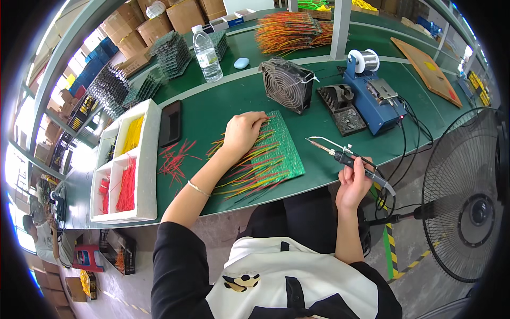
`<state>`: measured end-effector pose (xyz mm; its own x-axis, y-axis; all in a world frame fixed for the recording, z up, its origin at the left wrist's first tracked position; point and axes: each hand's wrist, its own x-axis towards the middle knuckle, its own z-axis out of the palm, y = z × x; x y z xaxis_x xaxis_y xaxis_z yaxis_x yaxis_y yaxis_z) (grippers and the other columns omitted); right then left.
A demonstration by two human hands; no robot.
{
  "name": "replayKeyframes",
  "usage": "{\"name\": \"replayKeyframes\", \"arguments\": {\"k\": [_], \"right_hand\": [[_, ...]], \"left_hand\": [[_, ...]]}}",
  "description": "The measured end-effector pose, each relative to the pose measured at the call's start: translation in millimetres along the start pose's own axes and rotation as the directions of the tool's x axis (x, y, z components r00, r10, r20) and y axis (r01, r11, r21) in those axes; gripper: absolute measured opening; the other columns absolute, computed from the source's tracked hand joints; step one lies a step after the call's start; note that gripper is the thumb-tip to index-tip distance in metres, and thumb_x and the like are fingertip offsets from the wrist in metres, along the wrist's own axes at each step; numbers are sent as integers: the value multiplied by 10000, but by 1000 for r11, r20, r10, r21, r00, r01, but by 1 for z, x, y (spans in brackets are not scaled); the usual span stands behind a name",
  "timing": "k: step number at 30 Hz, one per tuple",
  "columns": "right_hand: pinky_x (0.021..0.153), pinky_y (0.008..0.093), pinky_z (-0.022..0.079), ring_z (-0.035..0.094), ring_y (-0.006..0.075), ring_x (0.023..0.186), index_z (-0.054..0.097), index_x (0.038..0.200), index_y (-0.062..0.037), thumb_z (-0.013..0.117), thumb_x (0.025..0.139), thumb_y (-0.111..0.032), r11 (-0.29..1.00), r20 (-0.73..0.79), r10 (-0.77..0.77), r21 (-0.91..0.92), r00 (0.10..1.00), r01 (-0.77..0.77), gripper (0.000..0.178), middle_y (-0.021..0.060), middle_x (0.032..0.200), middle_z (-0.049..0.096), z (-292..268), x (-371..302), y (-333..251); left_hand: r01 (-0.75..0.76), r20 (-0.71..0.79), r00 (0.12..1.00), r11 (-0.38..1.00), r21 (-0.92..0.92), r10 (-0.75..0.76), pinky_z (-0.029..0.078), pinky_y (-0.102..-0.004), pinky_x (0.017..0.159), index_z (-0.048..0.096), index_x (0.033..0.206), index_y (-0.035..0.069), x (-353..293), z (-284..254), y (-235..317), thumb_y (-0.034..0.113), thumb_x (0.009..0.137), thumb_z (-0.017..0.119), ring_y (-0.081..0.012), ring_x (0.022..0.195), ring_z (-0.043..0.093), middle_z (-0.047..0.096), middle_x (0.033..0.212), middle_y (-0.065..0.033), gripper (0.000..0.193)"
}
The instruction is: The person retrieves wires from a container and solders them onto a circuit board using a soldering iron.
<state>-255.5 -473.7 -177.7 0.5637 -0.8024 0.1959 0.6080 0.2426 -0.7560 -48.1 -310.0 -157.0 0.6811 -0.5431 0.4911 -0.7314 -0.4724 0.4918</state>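
Note:
A green circuit board panel lies on the green bench with rows of red, yellow and dark wires sticking out over its left side. My left hand reaches across these wires to the panel's far left corner. Its fingertips are pinched together there on what looks like a red wire, mostly hidden by the fingers. To the right of the panel, my right hand grips a soldering iron with a thin solder feed tube beside its tip. The iron's tip points left and is held apart from the panel.
Loose red wires lie beside a white foam box of sorted wires and a black phone. Behind the panel stand a small square fan, a blue solder feeder and a water bottle. A large fan is at right.

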Motion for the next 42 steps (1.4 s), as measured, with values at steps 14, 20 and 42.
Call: {"name": "replayKeyframes", "arguments": {"k": [14,20,42], "right_hand": [[419,181,244,314,13,479,472,832,-46,499,892,-164,986,14,-44,-162,999,45,136,-36,594,372,39,12,16],[419,182,255,344,22,486,486,840,-29,508,884,-128,962,111,-63,-259,992,90,110,-13,645,421,36,9,24],[420,194,285,365,36,470,474,851,-20,506,876,-128,882,182,-77,-445,980,152,115,10,671,452,36,3,29]], "left_hand": [[-403,95,915,884,236,392,468,-290,519,632,865,54,-29,-23,28,19,698,632,-182,633,540,497,700,-42,170],[-409,110,912,894,182,395,465,-292,487,633,851,44,-29,-15,22,3,688,639,-179,608,542,485,684,-44,168],[-407,29,913,904,133,407,434,-267,454,624,856,16,-32,-11,13,-13,636,631,-153,581,503,457,664,-35,223]]}}
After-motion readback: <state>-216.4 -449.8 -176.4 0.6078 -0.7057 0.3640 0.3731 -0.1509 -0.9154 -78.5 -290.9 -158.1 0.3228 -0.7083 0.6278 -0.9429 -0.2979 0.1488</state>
